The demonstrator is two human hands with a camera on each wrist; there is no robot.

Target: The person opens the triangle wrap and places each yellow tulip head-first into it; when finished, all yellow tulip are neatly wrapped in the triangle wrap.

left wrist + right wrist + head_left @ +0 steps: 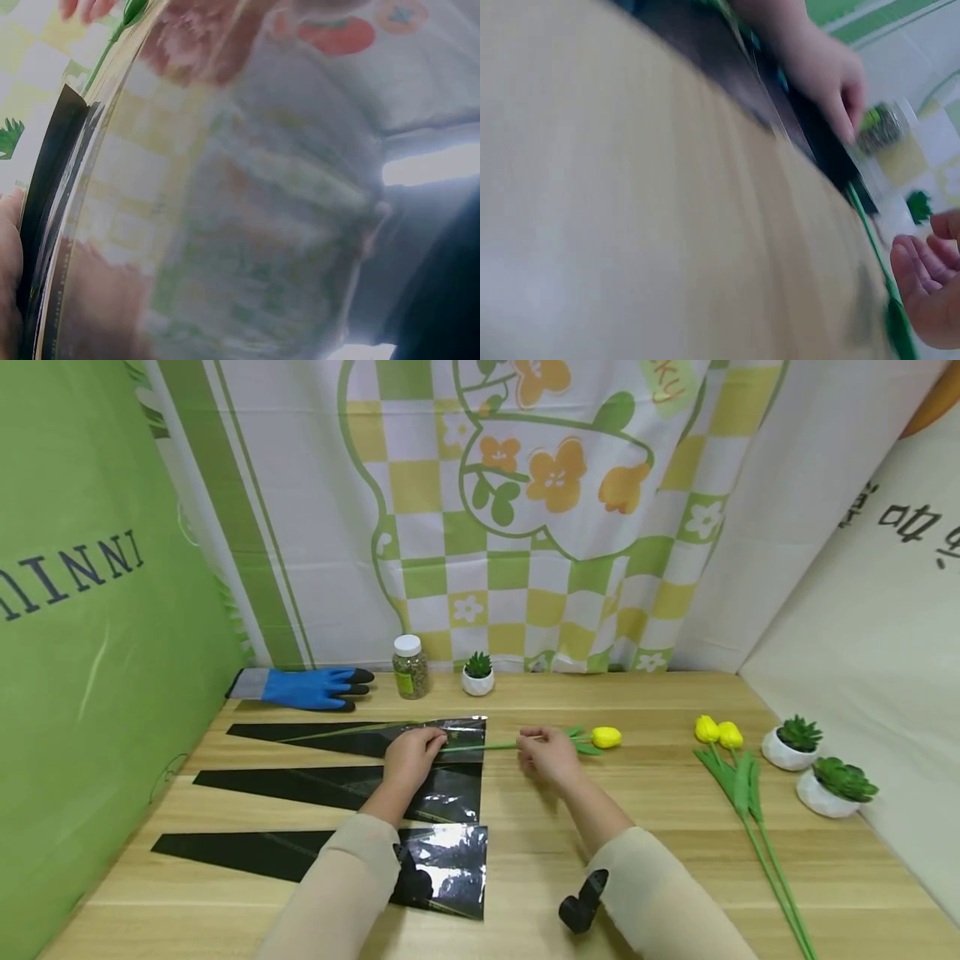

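Note:
A yellow tulip (606, 737) with a green stem (491, 747) lies crosswise, its stem end over or inside the wide end of the farthest black flower sleeve (352, 739); which one I cannot tell. Beside that stem end, my left hand (411, 762) appears to pinch the sleeve's film between thumb and forefinger. Glossy film with reflections fills most of the left wrist view. My right hand (551, 758) hovers at the stem below the leaves. In the right wrist view its fingers (922, 262) are loosely bent, with the stem passing just outside them.
Two more black sleeves (262, 785) (247, 852) lie nearer me. Two yellow tulips (742, 777) lie at the right beside two potted succulents (795, 745) (828, 793). Along the back are a blue glove (307, 687), a white-lidded jar (410, 672) and a small potted succulent (477, 677).

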